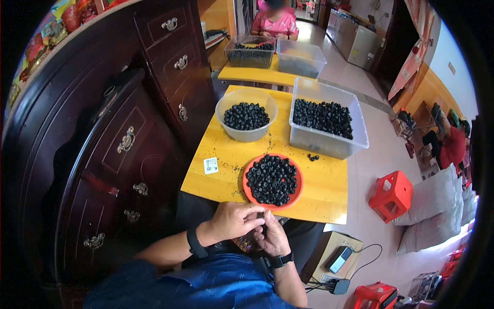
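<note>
Just below the near rim of a round red-orange bowl (pixel 302 180), my left hand (pixel 230 222) and my right hand (pixel 274 239) meet at the fingertips. Both are closed in a pinch around a small dark piece (pixel 260 215), mostly covered by the fingers. It looks like the small black ring-shaped parts (pixel 271 179) heaped in the bowl. Behind the bowl, a round clear tub (pixel 246 135) stands to the left and a rectangular clear bin (pixel 329 146) to the right. Each holds many similar black parts.
Black crumbs and a white printed label (pixel 211 165) lie on the yellow table (pixel 324 195); several loose parts (pixel 313 157) sit beside the bin. Dark wooden cabinets (pixel 118 170) line the left. Across a farther table sits a person in pink (pixel 275 24). At right stand a red stool (pixel 392 195) and sacks.
</note>
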Demonstrator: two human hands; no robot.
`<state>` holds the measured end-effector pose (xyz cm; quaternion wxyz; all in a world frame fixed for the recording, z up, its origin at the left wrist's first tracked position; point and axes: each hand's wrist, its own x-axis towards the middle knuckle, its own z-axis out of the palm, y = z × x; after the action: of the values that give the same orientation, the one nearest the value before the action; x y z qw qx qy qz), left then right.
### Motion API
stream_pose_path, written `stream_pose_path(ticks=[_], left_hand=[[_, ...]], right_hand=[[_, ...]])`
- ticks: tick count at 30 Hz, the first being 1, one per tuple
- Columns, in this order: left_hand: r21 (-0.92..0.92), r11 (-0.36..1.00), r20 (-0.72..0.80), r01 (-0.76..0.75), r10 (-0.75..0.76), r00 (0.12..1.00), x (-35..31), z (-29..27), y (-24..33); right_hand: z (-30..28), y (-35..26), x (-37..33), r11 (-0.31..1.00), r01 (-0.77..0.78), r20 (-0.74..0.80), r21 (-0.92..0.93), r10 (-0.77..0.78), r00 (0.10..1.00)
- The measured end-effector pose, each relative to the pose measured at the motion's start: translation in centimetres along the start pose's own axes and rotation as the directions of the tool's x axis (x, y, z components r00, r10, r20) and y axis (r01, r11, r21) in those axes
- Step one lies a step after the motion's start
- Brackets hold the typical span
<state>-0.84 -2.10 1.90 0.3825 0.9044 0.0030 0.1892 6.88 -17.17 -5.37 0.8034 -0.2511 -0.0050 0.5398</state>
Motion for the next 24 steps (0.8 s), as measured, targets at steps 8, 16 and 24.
stream_pose_path(ticks=[8,16,24], left_hand=[[0.034,0.992,-0.110,-0.124,0.127,0.986,-0.3,1.0,-0.6],[0.196,0.934,-0.148,-0.298,0.328,0.933,-0.7,0.1,-0.5],[-0.010,0.999,0.059,0.037,-0.036,0.998,0.5,-2.0,-0.2]], right_hand=[[0.3,-0.2,0.2,0.998,0.059,0.020,0.030,-0.059,0.998],[0.6,0.7,0.3,0.983,0.146,-0.027,0.112,-0.143,0.989],[0.8,0.1,0.0,0.976,0.152,0.008,0.153,-0.155,0.988]])
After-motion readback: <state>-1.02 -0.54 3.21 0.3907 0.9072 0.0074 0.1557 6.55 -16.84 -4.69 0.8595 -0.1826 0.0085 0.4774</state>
